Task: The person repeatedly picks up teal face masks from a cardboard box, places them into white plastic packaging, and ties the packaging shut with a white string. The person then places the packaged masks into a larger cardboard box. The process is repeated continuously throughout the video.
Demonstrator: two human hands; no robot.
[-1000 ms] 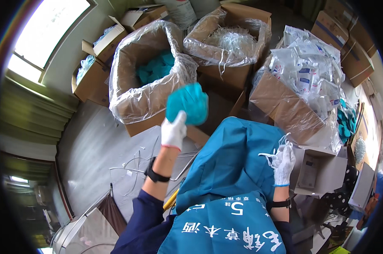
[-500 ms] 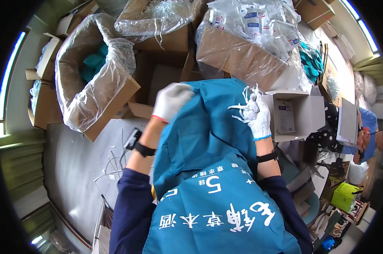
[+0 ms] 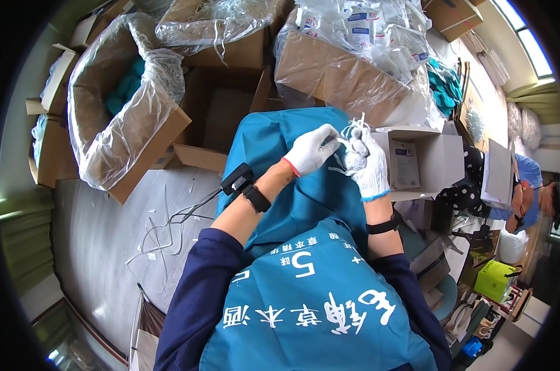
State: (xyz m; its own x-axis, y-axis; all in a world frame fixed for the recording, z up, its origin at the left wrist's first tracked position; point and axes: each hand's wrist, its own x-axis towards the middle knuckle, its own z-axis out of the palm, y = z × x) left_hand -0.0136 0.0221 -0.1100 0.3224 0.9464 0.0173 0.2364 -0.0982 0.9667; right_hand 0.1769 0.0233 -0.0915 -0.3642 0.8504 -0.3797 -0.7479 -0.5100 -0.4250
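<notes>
My right hand (image 3: 370, 164), in a white knit glove with a blue cuff, is closed around a bunch of white strings (image 3: 356, 133). Loose ends stick out above and beside its fingers. My left hand (image 3: 313, 150), gloved in white with a red cuff, meets the bunch from the left. Its thumb and fingers are pinched together on a white string at the bunch's edge. Both hands are over the teal apron (image 3: 274, 139), which covers my lap and has white lettering.
Ahead stand an open cardboard box (image 3: 221, 117), a plastic-lined box (image 3: 150, 157) with teal items, and a box (image 3: 342, 77) heaped with white packets. A smaller white box (image 3: 425, 164) is right of my hands. A person (image 3: 527, 179) in blue sits at far right. Cables (image 3: 168, 229) hang at left.
My left hand has moved right, from the apron's upper left edge to the strings in my right hand. The right hand stays closed on the bunch.
</notes>
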